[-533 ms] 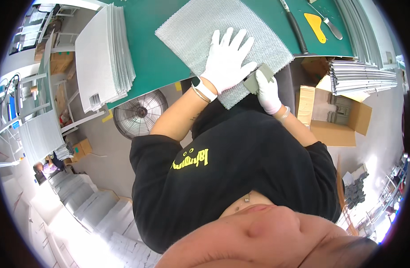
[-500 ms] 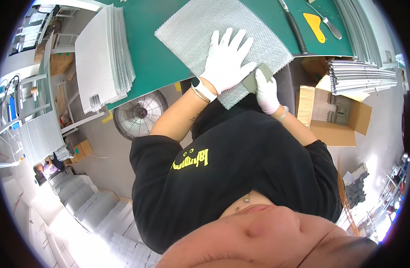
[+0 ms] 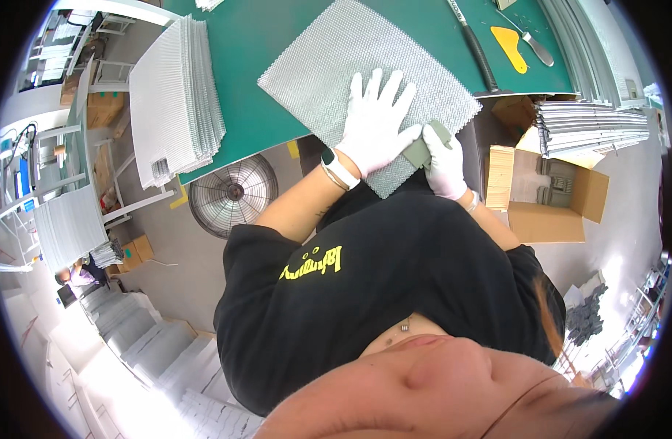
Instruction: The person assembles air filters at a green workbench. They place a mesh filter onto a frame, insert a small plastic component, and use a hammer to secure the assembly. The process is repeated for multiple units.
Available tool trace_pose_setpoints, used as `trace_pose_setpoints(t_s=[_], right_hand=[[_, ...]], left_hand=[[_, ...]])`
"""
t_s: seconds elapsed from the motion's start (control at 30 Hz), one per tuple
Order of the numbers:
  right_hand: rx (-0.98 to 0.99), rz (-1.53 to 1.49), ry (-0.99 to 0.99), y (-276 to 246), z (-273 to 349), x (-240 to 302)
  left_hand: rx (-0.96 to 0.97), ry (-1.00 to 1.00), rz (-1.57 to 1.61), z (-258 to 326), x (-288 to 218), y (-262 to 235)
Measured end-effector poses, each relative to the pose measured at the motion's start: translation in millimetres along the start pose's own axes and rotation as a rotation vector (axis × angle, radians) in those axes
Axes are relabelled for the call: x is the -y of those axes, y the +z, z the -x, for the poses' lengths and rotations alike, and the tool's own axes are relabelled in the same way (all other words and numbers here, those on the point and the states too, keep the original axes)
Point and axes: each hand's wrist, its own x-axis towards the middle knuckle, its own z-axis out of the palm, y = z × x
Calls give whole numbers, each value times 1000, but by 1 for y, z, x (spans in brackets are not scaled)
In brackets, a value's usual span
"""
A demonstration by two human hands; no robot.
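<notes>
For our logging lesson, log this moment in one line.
left hand: flat on mesh | right hand: holds green piece | yellow scraper: on table

Got to be a workshop, going by the green workbench just beyond the gloved left hand and right hand, with a yellow scraper and black-handled tool ahead to their right. Also worth noting: mesh panels stacked left of both hands, a caged fan nearer the body on that side, and an open cardboard box off right.
</notes>
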Motion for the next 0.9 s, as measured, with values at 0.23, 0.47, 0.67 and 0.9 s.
trace_pose_setpoints(t_s=[0.23,0.47,0.67,0.9], right_hand=[[27,-127,76,-8,-26,-35],[932,270,737,6,-35,-1],[611,1029,-504,17,-20,122],[35,1672,-678,11,-117,104]], left_hand=[[7,9,-69,0,-2,2],[5,147,32,-46,79,-26],[-836,-656,1359,1,143,-41],[-564,-734,1936,-9,170,-36]])
